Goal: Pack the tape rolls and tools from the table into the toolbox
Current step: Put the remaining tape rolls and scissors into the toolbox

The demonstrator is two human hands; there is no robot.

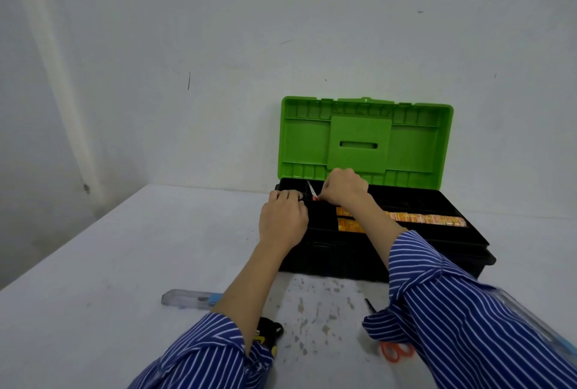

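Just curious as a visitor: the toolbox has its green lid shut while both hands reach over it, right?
Not quite. The head view shows the green lid standing open behind the toolbox; the left hand and right hand reach over its open tray.

We've got the toolbox point(384, 251) open w/ its green lid point(365, 142) standing up at the back, black tray holding orange-patterned tape rolls point(427, 219). Still on the table: clear utility knife point(187, 298) front-left, orange-handled scissors point(395, 351) partly hidden under a sleeve.
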